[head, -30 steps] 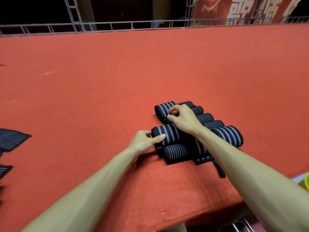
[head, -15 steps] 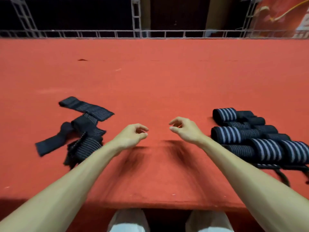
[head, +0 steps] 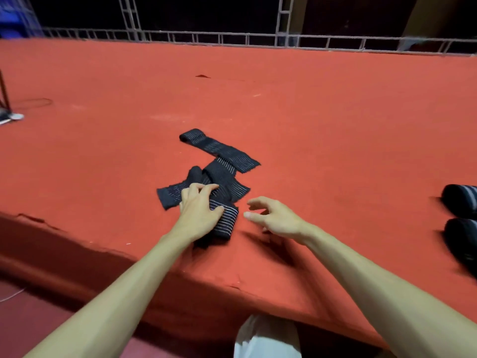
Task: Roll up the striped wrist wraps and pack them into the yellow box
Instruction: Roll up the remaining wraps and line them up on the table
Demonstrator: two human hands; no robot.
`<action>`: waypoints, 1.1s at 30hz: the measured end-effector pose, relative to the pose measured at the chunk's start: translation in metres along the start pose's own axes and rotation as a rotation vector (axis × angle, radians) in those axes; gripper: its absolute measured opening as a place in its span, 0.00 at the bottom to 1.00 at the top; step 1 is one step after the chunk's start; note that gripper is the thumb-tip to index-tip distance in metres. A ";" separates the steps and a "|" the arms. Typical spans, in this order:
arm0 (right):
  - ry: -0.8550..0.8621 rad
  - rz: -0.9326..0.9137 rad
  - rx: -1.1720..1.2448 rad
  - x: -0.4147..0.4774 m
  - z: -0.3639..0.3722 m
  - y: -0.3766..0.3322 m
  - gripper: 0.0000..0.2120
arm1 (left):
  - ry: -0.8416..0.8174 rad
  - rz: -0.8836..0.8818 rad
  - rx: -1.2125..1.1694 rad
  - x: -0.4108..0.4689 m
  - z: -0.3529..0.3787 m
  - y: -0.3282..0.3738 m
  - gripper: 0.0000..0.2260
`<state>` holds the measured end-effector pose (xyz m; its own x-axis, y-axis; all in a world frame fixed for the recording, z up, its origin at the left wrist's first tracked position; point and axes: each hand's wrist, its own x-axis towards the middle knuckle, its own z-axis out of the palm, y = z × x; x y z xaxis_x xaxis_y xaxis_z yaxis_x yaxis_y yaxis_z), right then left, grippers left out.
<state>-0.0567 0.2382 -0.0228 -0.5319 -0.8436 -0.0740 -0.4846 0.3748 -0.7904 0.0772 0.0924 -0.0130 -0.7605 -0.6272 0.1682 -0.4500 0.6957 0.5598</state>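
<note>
A loose pile of unrolled black wrist wraps with thin white stripes (head: 219,174) lies on the red surface (head: 309,120) near its front edge. My left hand (head: 198,208) lies on the pile, fingers spread over the wraps and thumb against the nearest striped wrap (head: 225,220). My right hand (head: 273,215) hovers just right of that wrap, fingers loosely curled, holding nothing. Two rolled wraps (head: 462,215) show blurred at the right edge. The yellow box is out of view.
A metal railing (head: 258,38) runs along the far edge of the red surface. A stand base and a cable (head: 15,109) sit at the far left. The surface's front edge (head: 154,264) drops to a dark red floor; my knee in white cloth (head: 265,337) shows below.
My view swung left from the rolled wraps to the unrolled pile. Both hands left the rolls; my left hand now lies on the pile, my right hand beside it.
</note>
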 end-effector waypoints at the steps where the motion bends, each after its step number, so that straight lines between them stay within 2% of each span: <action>1: -0.023 -0.025 0.002 0.005 0.009 -0.003 0.20 | 0.002 -0.004 -0.035 0.002 0.000 -0.005 0.24; 5: 0.014 -0.104 -0.013 0.016 0.032 -0.015 0.20 | 0.017 0.048 -0.047 0.003 -0.005 -0.020 0.21; 7: 0.061 -0.149 -0.071 0.017 0.035 -0.016 0.16 | 0.023 0.063 -0.024 0.003 -0.008 -0.024 0.19; 10: 0.007 -0.210 -0.185 0.012 0.028 -0.020 0.09 | -0.009 0.065 0.054 0.003 -0.012 -0.021 0.18; 12: -0.009 -0.220 -0.181 0.006 0.014 -0.022 0.10 | -0.018 0.120 0.099 0.001 -0.011 -0.012 0.18; 16: 0.052 -0.202 0.009 -0.015 -0.031 -0.024 0.11 | -0.040 0.274 0.041 -0.005 -0.007 0.014 0.17; 20: 0.120 -0.181 -0.091 -0.043 -0.077 -0.016 0.12 | -0.076 0.426 0.063 -0.011 0.004 0.044 0.16; 27: 0.302 -0.041 -0.279 -0.095 -0.126 0.030 0.12 | -0.129 0.625 0.172 -0.014 0.037 0.093 0.25; 30: 0.262 0.067 -0.321 -0.113 -0.139 0.053 0.17 | -0.157 0.671 0.152 -0.014 0.055 0.111 0.27; 33: 0.196 0.168 -0.378 -0.126 -0.145 0.077 0.21 | -0.195 0.715 0.124 -0.008 0.074 0.126 0.25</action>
<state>-0.1278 0.4286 0.0143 -0.7288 -0.6838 -0.0367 -0.5802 0.6451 -0.4972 -0.0079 0.2109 -0.0034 -0.9512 0.0579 0.3030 0.1442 0.9518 0.2706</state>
